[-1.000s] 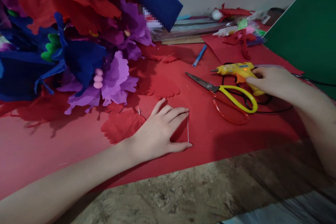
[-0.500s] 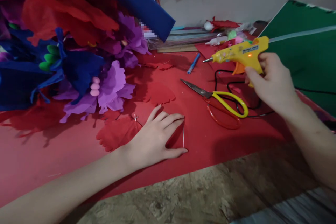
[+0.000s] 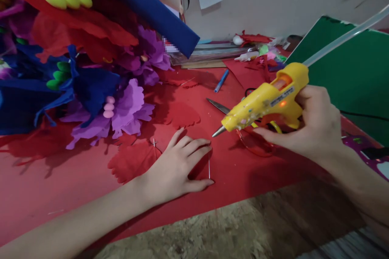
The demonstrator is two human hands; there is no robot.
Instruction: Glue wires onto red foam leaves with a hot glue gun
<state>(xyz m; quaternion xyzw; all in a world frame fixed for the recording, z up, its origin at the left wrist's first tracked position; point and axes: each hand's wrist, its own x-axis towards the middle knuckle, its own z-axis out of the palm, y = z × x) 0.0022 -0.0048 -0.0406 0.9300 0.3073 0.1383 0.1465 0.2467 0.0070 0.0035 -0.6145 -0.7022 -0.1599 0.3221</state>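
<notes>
Two hands are over the red worktop: the left hand lies with fingers spread, thumb and fingertips seeming to hold a thin white strand at its ends, while the right hand's fingers are wrapped round the handle of a yellow glue gun. Its nozzle points just beside the left fingertips and its light glows orange, so a slip or stray drip could burn skin if it is hot. A twitch of the thumb might shift the strand. The scissors, partly hidden by the gun, could snag it. Its pale label is too small to read
</notes>
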